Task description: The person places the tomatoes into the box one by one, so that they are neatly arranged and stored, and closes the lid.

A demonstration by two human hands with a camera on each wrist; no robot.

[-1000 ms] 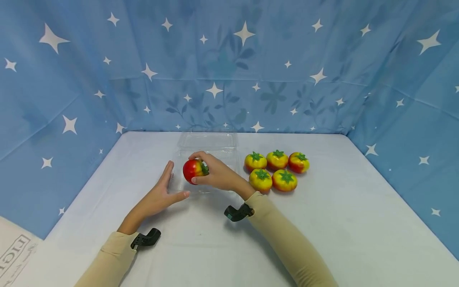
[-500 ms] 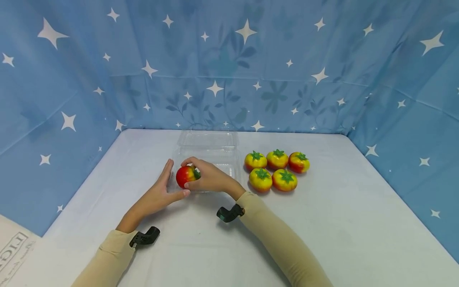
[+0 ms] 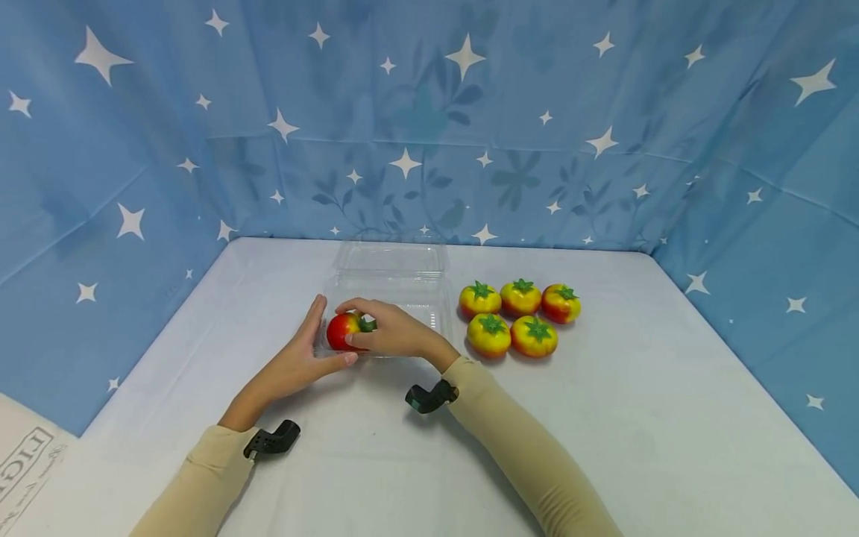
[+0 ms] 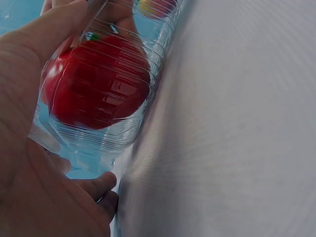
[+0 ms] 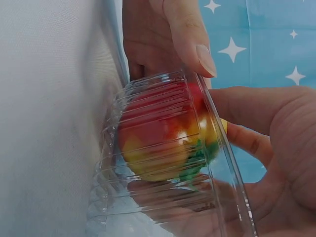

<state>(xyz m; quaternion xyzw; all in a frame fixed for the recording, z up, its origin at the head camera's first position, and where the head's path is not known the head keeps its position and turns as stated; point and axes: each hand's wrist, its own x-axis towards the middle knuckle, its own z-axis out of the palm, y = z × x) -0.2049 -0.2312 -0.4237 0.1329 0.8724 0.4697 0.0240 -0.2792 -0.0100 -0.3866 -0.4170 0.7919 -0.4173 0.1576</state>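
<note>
A red-and-yellow toy tomato (image 3: 341, 331) with a green leafy top sits inside the left end of a clear plastic clamshell box (image 3: 432, 321). My right hand (image 3: 399, 332) reaches over the box's front rim and holds the tomato between thumb and fingers. Through the ribbed wall, the tomato (image 5: 158, 133) shows on its side, leaf end toward the right palm. My left hand (image 3: 295, 365) stands at the box's left front corner, fingers straight and thumb spread. Its thumb (image 5: 190, 37) touches the rim in the right wrist view.
Several more toy tomatoes (image 3: 533, 337) stand in two rows right of the box. The box's lid (image 3: 391, 257) lies folded back toward the blue star-patterned curtain (image 3: 429, 112). A white cloth (image 3: 637, 403) covers the table. Printed cardboard (image 3: 33, 455) is at lower left.
My right hand has carried the tomato left and down into the left end of the box. The left hand has stayed nearly still at the corner.
</note>
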